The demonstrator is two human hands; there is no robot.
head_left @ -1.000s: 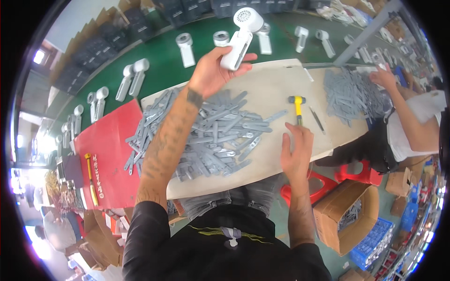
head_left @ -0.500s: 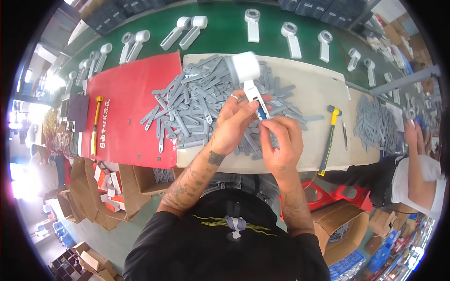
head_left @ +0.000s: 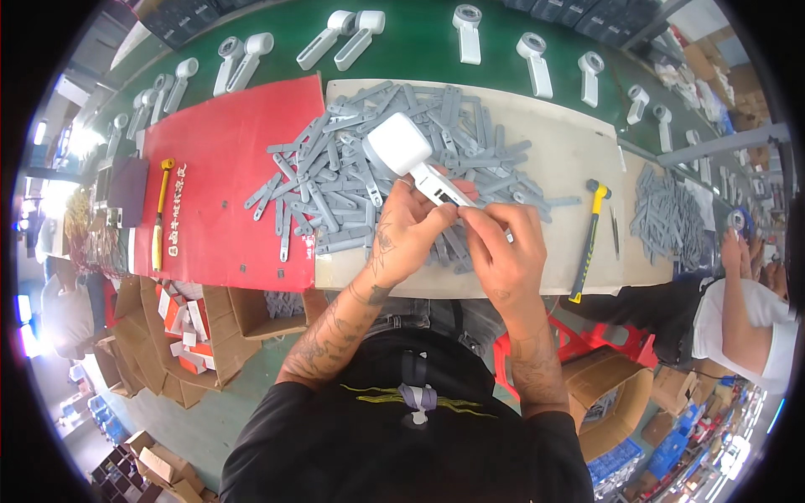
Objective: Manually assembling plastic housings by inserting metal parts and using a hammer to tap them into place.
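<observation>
A white handheld fan [head_left: 400,144] with a rounded head and a slim handle is held tilted above the pile, its head to the upper left. My left hand [head_left: 407,230] is closed around the handle from below and the left. With thumb and fingers pinched, my right hand [head_left: 509,251] grips the handle's lower end. A dark slot shows in the handle's upward face; my fingertips cover the part beside it. Under both hands spreads a heap of grey plastic strips [head_left: 323,180], long and round-ended.
On the red board lies a yellow hammer [head_left: 162,214]; another hammer [head_left: 591,239] rests right of the heap, beside tweezers [head_left: 615,230]. More grey strips [head_left: 667,218] lie farther right. White fans [head_left: 468,35] line the green belt [head_left: 419,54]. A co-worker's arm [head_left: 738,306] is at right.
The fan's head has swung left and down, so the handle lies flatter. My right fingers have moved up against the handle, and the blue part seen in it before is now mostly hidden.
</observation>
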